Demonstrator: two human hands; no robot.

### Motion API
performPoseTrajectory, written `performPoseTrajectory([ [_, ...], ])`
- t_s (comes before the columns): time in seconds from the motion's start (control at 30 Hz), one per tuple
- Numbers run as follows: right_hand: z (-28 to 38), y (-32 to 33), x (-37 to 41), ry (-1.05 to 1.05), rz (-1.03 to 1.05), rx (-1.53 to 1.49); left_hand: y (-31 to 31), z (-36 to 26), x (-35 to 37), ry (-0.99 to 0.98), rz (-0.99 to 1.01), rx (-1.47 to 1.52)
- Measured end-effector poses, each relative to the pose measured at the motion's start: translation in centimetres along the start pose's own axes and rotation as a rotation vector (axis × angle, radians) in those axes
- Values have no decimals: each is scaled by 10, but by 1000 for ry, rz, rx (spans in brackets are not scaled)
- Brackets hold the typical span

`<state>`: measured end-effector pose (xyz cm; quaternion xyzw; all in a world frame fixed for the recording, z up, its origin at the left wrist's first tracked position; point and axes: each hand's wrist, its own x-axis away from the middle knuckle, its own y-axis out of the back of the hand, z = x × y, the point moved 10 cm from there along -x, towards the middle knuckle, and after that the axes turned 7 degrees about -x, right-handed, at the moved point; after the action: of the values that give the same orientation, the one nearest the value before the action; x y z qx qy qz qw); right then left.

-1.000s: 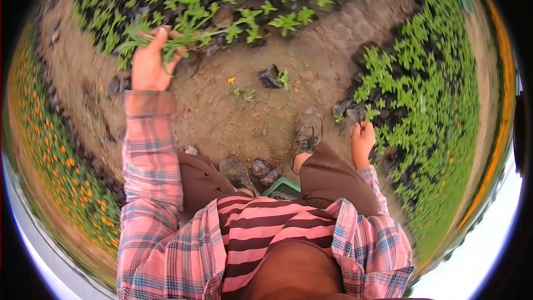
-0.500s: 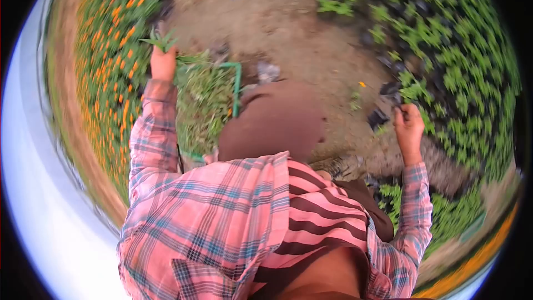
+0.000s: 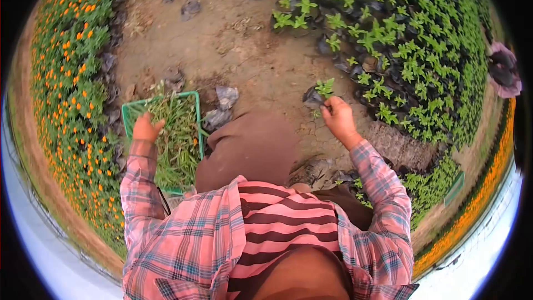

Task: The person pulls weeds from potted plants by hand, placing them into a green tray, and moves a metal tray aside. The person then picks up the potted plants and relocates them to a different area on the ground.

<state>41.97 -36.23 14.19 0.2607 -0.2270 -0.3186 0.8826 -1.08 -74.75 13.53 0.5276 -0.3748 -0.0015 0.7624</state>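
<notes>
My left hand (image 3: 146, 129) is over a green-rimmed crate (image 3: 198, 116) heaped with pulled weeds (image 3: 176, 133). Its thumb stands apart from the fingers and nothing shows in its grip. My right hand (image 3: 340, 119) is closed at the side of a small seedling (image 3: 325, 86) in a black plastic grow bag (image 3: 313, 98), just above the bare soil. Thumb and fingertips pinch at the bag's right edge, by the seedling's base. My fingers partly hide the exact hold.
Orange marigolds (image 3: 78, 78) grow in a dense bed on the left. Bagged green seedlings (image 3: 422, 50) fill the right. Crumpled black bags (image 3: 191, 7) lie on the soil path (image 3: 233, 50), and more plastic (image 3: 225, 100) lies beside the crate. My bent knee (image 3: 250, 144) is between my hands.
My left hand has let go of the green weeds and come down over the crate. My right hand has moved away from the right-hand bed with the bagged seedling. The view has shifted.
</notes>
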Motion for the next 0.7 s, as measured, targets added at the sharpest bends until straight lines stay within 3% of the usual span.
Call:
performPoseTrajectory([
  [0.1,6,-13,-11,6,-77,-28,52,-83,-55,-298,-305,148],
  [0.17,17,-20,-27,45,-141,-32,49,-140,-86,-396,-358,353],
  [0.33,54,-36,-75,200,-263,62,-8,-280,-145,-495,-207,291],
  [0.43,61,-67,-105,149,-194,236,-38,-328,-147,-514,-74,108],
  [0.5,51,-89,-124,99,-168,286,-23,-329,-130,-234,-41,-198],
  [0.6,21,-119,-123,-11,-169,303,-25,-334,-129,-242,-10,-212],
  [0.63,17,-109,-109,-51,-189,323,-25,-334,-128,-258,25,-208],
  [0.7,35,-81,-69,-29,-431,54,-20,-332,-127,-192,34,-208],
])
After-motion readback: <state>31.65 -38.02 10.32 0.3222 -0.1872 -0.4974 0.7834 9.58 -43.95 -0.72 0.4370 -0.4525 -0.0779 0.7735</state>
